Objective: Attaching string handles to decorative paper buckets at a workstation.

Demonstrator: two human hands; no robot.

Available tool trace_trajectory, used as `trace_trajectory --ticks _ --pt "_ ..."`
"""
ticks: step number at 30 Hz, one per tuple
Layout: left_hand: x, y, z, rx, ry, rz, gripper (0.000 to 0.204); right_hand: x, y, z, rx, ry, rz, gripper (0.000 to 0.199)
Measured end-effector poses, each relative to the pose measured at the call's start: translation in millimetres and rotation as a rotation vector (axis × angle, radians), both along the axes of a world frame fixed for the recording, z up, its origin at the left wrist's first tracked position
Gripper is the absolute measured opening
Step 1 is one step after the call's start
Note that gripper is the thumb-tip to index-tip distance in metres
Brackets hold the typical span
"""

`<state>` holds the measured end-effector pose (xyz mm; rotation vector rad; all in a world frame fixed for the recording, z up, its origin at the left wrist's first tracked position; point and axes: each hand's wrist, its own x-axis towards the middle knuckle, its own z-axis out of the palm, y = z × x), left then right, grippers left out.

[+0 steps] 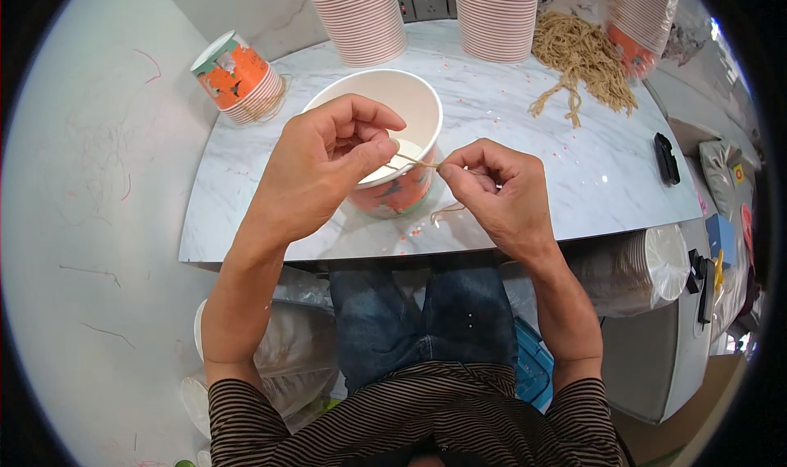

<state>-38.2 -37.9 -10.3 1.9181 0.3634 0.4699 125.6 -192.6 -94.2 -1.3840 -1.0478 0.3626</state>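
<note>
Behind the far edge of the marble-patterned table point(238, 196), a dark row of wall sockets point(429, 5) shows, and a pale wall point(98, 131) with scribbled lines stands to the table's left. A small black object point(666, 159) lies near the table's right end. Beyond that end is a blue box point(721, 239), and below the table's near edge sits a blue plastic container point(533, 367).

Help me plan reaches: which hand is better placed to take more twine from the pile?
Likely the right hand, being nearer the twine pile; the left hand is farther off. Both hold a strand.
</note>
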Motion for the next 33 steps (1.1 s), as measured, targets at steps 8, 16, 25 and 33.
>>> trace_trajectory --ticks 8,16,25,33 --pt "-10 6 -2 -0.022 -0.057 -0.070 0.018 17 -4 -4 -0.029 0.089 -0.127 0.013" --pt "-12 1 -2 0.102 -0.040 -0.073 0.016 16 -22 3 -0.045 0.097 0.143 0.015" --pt "-11 -4 -4 0.106 -0.024 -0.041 0.015 21 -35 1 -0.210 0.040 0.165 0.016" --pt "-14 -8 -8 0.388 0.046 -0.040 0.016 26 -47 -12 -0.134 0.088 0.147 0.014"
